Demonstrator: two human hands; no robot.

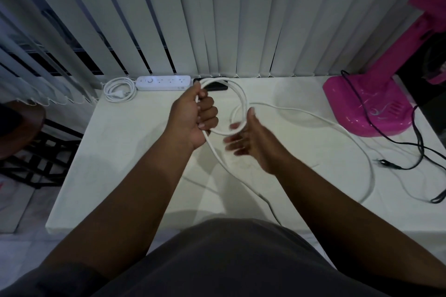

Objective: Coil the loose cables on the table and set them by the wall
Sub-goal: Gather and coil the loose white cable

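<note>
1. The person stands at the near edge of a white table [115,157], both bare forearms reaching out over it.
2. The left hand [193,119] is raised above the tabletop with its fingers curled tight round a white cable [243,100]; it holds a couple of turns gathered into a round loop that hangs out to its right.
3. From under that fist one strand drops towards the near edge of the table; another leaves the loop and sweeps out to the right in a wide slack curve lying on the table.
4. The right hand [249,143] sits just below and right of the loop, palm turned in, fingers spread and straight, gripping nothing; the fingers are blurred, so I cannot tell whether the thumb actually touches the cable or only sits close to it.
5. At the far edge, against the vertical blinds [217,19], lies a white power strip [163,82]; its own cord [119,91] is coiled just beside it on the left (plug resting in the middle of the coil).
6. A flat black object [218,87] shows through the top of the held loop, next to the strip.
7. On the right stands a pink fan base [376,113]; a thin black cable [438,196] trails loose across the table near it, well apart from both hands.
</note>
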